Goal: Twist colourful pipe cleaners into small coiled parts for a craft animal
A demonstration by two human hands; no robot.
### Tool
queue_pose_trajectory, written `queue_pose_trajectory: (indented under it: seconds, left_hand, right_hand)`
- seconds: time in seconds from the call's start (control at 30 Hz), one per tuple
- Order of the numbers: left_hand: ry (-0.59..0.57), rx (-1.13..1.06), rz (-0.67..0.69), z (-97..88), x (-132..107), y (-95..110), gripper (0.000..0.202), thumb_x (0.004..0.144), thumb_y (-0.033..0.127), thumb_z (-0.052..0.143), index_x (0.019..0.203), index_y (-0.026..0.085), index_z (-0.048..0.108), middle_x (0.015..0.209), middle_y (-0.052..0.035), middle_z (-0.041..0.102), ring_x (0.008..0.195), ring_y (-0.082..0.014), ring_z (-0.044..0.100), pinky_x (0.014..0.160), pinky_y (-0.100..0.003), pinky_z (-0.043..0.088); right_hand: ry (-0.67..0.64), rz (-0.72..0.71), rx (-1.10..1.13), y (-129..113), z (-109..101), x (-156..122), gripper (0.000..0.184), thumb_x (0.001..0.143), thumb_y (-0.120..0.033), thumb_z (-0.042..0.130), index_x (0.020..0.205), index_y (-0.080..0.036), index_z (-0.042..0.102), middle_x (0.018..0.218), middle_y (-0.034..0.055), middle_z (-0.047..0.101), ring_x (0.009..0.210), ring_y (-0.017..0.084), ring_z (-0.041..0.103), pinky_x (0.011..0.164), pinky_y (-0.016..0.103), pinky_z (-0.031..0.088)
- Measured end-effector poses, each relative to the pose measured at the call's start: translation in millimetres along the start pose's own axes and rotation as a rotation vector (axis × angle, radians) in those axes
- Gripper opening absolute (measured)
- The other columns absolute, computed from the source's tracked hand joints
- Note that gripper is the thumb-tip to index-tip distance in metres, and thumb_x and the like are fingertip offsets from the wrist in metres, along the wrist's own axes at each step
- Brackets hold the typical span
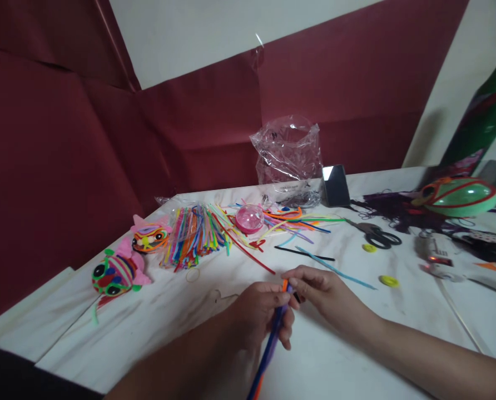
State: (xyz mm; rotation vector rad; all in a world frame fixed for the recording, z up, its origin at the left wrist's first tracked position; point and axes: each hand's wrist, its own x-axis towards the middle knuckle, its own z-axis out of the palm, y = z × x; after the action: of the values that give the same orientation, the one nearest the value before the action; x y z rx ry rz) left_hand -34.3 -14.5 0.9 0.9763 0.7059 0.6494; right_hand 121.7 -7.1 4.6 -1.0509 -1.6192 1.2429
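Observation:
My left hand (261, 311) is closed around a bundle of pipe cleaners (268, 350), purple and orange, which runs down toward the bottom edge. My right hand (318, 289) pinches the bundle's top end, where an orange tip shows between the fingers of both hands. Both hands meet over the white table (156, 328), near its front middle.
A pile of coloured pipe cleaners (198, 233) lies behind, with a pink dome (249, 218), two pipe-cleaner fish figures (117, 273), a clear plastic bag (287, 153), black scissors (377, 236), a glue gun (434, 255), yellow rings (388, 281) and a green ball (460, 197).

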Motion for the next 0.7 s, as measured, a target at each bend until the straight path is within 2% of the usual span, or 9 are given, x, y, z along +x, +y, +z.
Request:
queue_pose_trajectory:
  seconds: [0.17, 0.27, 0.33, 0.47, 0.53, 0.63, 0.7]
  left_hand:
    - [-0.001, 0.002, 0.0, 0.6, 0.8, -3.3, 0.021, 0.072, 0.033, 0.051, 0.074, 0.012, 0.052, 0.045, 0.0025, 0.05, 0.03, -0.0085, 0.043, 0.034, -0.024, 0.042]
    - [0.038, 0.006, 0.019, 1.7, 2.0, -5.3, 0.022, 0.07, 0.035, 0.053, 0.073, 0.013, 0.052, 0.043, 0.0032, 0.05, 0.028, -0.0081, 0.042, 0.033, -0.023, 0.041]
    - [0.06, 0.015, 0.033, 2.1, 2.5, -5.9, 0.023, 0.069, 0.035, 0.055, 0.071, 0.012, 0.052, 0.043, 0.0026, 0.051, 0.029, -0.0083, 0.044, 0.034, -0.023, 0.042]
    - [0.076, 0.106, 0.057, 3.1, 2.2, -5.8, 0.022, 0.069, 0.033, 0.054, 0.069, 0.011, 0.054, 0.041, 0.0013, 0.052, 0.03, -0.0097, 0.047, 0.035, -0.022, 0.04]
    - [0.128, 0.19, 0.058, 5.0, 1.4, -5.5, 0.021, 0.069, 0.032, 0.053, 0.068, 0.011, 0.054, 0.04, 0.0012, 0.052, 0.029, -0.0097, 0.046, 0.033, -0.02, 0.037]
    - [0.263, 0.283, 0.077, 9.2, 0.2, -5.2, 0.018, 0.069, 0.03, 0.053, 0.065, 0.012, 0.054, 0.041, 0.0017, 0.053, 0.028, -0.0087, 0.045, 0.031, -0.019, 0.033]
    - [0.307, 0.312, 0.097, 12.2, -0.6, -4.9, 0.017, 0.069, 0.029, 0.052, 0.063, 0.013, 0.053, 0.042, 0.0018, 0.054, 0.028, -0.0081, 0.044, 0.031, -0.018, 0.033]
  right_hand:
    - [-0.068, -0.147, -0.123, 1.2, -2.5, -0.4, 0.027, 0.08, -0.04, 0.048, 0.078, -0.016, 0.062, 0.069, 0.002, 0.057, 0.069, 0.013, 0.055, 0.066, 0.024, 0.042]
    - [-0.072, -0.171, -0.153, 1.0, -2.4, -1.4, 0.026, 0.082, -0.038, 0.047, 0.074, -0.017, 0.06, 0.075, 0.0033, 0.058, 0.073, 0.014, 0.055, 0.067, 0.024, 0.042]
    - [-0.077, -0.144, -0.111, 0.7, -1.3, -1.8, 0.027, 0.081, -0.04, 0.049, 0.073, -0.016, 0.058, 0.071, 0.0024, 0.057, 0.07, 0.013, 0.054, 0.066, 0.024, 0.041]
    - [-0.159, 0.001, 0.161, 2.9, 1.2, -0.5, 0.032, 0.076, -0.047, 0.053, 0.074, -0.016, 0.052, 0.057, -0.0029, 0.051, 0.056, 0.01, 0.049, 0.058, 0.024, 0.038]
    - [-0.2, 0.037, 0.244, 5.2, 1.6, 0.8, 0.035, 0.074, -0.049, 0.055, 0.069, -0.015, 0.05, 0.056, -0.0033, 0.05, 0.053, 0.009, 0.047, 0.056, 0.023, 0.036]
    - [-0.198, 0.041, 0.238, 7.2, 1.3, 1.5, 0.037, 0.074, -0.049, 0.055, 0.064, -0.015, 0.048, 0.055, -0.0032, 0.048, 0.051, 0.007, 0.042, 0.052, 0.022, 0.032]
    - [-0.162, 0.026, 0.171, 6.5, 1.2, 0.4, 0.036, 0.075, -0.049, 0.054, 0.064, -0.015, 0.048, 0.054, -0.0036, 0.047, 0.05, 0.007, 0.039, 0.05, 0.022, 0.03]
